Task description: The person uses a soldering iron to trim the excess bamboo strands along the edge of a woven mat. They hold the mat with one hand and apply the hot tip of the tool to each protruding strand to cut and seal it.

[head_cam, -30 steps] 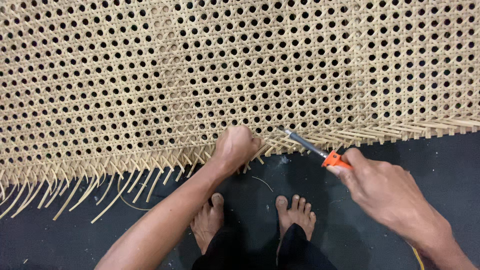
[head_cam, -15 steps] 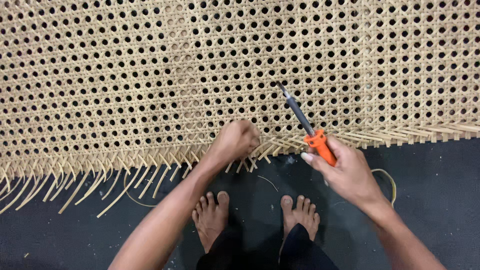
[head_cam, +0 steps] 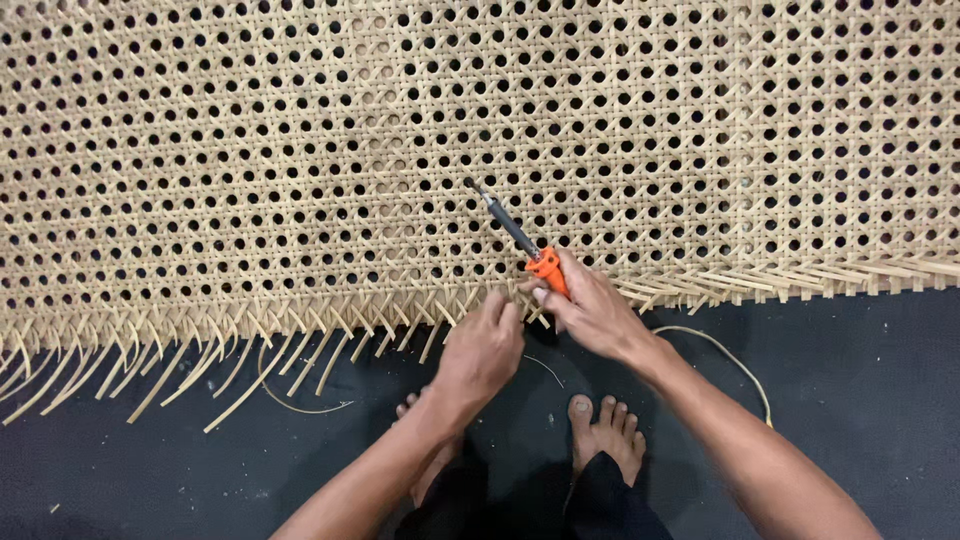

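Fingers of my left hand (head_cam: 483,345) pinch loose strands at the cane webbing (head_cam: 300,150) near edge; my right hand (head_cam: 590,312) grips an orange-handled awl (head_cam: 515,238), fist hiding most of its handle.

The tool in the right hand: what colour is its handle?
Orange, with a dark metal shaft; the tool shows clearly in the head view, held by the right hand.
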